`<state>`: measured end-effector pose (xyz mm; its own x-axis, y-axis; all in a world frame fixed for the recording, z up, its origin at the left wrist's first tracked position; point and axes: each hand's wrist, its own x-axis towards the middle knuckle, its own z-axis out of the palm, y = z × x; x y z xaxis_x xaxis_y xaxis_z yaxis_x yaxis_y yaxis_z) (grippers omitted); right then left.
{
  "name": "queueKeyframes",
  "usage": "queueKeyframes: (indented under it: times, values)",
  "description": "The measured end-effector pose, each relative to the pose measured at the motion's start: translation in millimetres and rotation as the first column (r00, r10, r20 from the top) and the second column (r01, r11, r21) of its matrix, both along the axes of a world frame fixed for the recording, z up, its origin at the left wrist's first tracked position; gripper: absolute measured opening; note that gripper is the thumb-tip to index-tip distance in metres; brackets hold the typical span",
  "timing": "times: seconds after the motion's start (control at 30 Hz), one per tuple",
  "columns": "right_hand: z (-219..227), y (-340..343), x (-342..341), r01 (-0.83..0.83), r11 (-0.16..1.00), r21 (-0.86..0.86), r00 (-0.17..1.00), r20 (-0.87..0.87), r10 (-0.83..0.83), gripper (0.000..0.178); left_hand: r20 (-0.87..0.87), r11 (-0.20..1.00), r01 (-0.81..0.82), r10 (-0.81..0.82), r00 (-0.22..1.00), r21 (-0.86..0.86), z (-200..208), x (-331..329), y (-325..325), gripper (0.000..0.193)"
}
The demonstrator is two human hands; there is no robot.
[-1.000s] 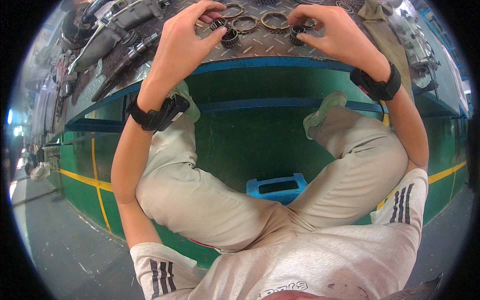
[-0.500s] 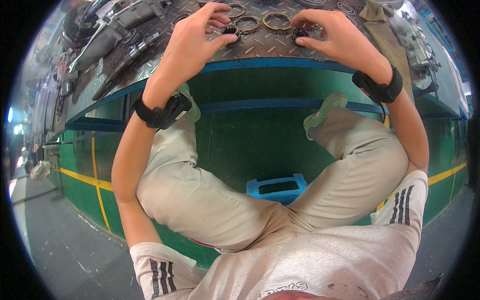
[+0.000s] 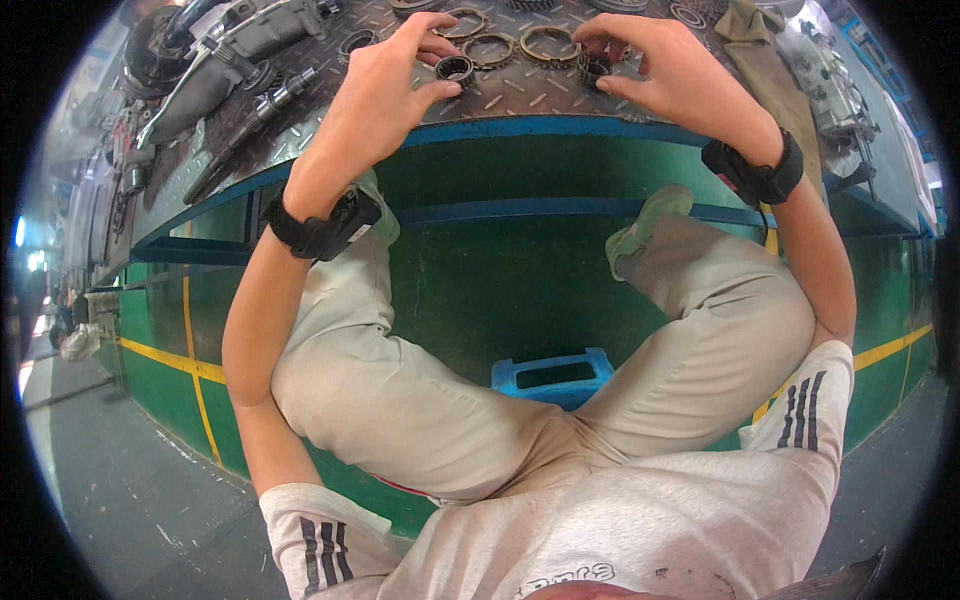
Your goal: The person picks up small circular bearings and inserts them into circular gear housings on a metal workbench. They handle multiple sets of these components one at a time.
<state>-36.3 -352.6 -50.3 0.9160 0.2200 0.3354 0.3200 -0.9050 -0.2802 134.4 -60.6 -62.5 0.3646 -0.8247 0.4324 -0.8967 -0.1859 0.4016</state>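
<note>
My left hand [image 3: 385, 95] is curved round a dark needle bearing [image 3: 455, 70], its thumb on the near edge and its fingers at the far side. The bearing's round opening faces up toward me. Opposite it, my right hand [image 3: 665, 70] has a second dark bearing [image 3: 592, 68] between thumb and fingertips, which partly hide it. Both hands are low over the metal tabletop. Between and just beyond them lie brass-coloured rings, one [image 3: 490, 50] nearer the left hand and another [image 3: 549, 44] by the right fingertips.
Grey metal housings [image 3: 225, 60] and a long shaft [image 3: 250, 125] lie to the left on the tread-plate table [image 3: 520, 98]. A brown cloth [image 3: 765, 60] and another metal housing [image 3: 830, 90] are on the right. The table's blue edge [image 3: 520, 126] runs before my legs; a blue stool [image 3: 552, 376] shows below.
The bearing at my left hand has tilted, so its opening shows, and has shifted slightly left. The right bearing has turned and shows more; my right fingers are slightly wider.
</note>
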Motion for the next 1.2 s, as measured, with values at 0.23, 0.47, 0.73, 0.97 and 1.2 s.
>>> queueKeyframes:
  times: [0.23,0.47,0.73,0.97,1.2]
  values:
    - [32,26,-6,0.028,0.995,0.097,0.999,0.022,-0.03,0.037,-0.021,0.999,-0.022,0.022,1.0,0.03,23,-8,9,0.065]
    - [29,29,-4,-0.009,0.998,0.06,0.997,0.072,0.005,0.04,-0.073,0.999,-0.01,0.013,0.997,0.039,20,-6,8,0.065]
    - [24,31,-4,-0.005,0.996,0.084,1.0,0.024,0.003,0.041,0.023,1.0,0.009,-0.009,1.0,-0.012,8,3,10,0.057]
    - [20,32,0,-0.041,0.998,0.051,0.998,0.04,0.039,0.041,-0.08,1.0,0.024,-0.023,0.997,0.015,4,6,10,0.055]
    - [7,28,2,-0.048,0.999,-0.027,0.995,0.081,0.05,0.043,-0.078,0.994,0.053,-0.045,0.996,0.094,1,6,13,0.059]
